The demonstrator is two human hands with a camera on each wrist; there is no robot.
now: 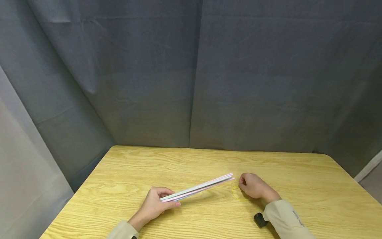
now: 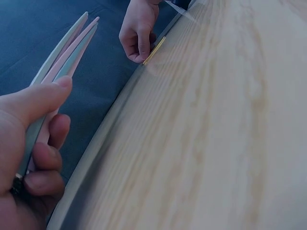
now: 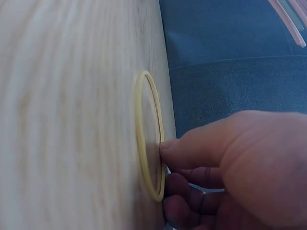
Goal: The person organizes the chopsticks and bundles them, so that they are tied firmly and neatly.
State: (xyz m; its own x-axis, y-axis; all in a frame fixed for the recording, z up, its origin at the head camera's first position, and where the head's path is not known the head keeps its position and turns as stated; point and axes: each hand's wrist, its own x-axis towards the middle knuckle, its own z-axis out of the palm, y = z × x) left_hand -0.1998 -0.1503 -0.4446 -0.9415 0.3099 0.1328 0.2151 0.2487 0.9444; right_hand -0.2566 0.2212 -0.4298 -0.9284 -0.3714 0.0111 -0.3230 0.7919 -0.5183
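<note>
My left hand [image 1: 153, 204] grips a bundle of long, thin pastel sticks [image 1: 198, 189] in white, pink and pale blue-green. The bundle slants up to the right above the table, its far ends fanned slightly apart. At the right, my right hand [image 1: 253, 186] is low over the tabletop with a yellow rubber band [image 3: 138, 120] at its fingertips. In the right wrist view the thumb [image 3: 175, 151] and curled fingers pinch one side of the band, and its loop hangs open beside the wood. The ends of the sticks lie just left of the right hand.
A light wood table [image 1: 125, 172] spreads under both hands, with rounded far corners. Dark grey curtains [image 1: 143, 83] hang behind its far edge, and a paler cloth [image 1: 24, 159] is at the left. A small black device [image 1: 260, 220] sits at the right wrist.
</note>
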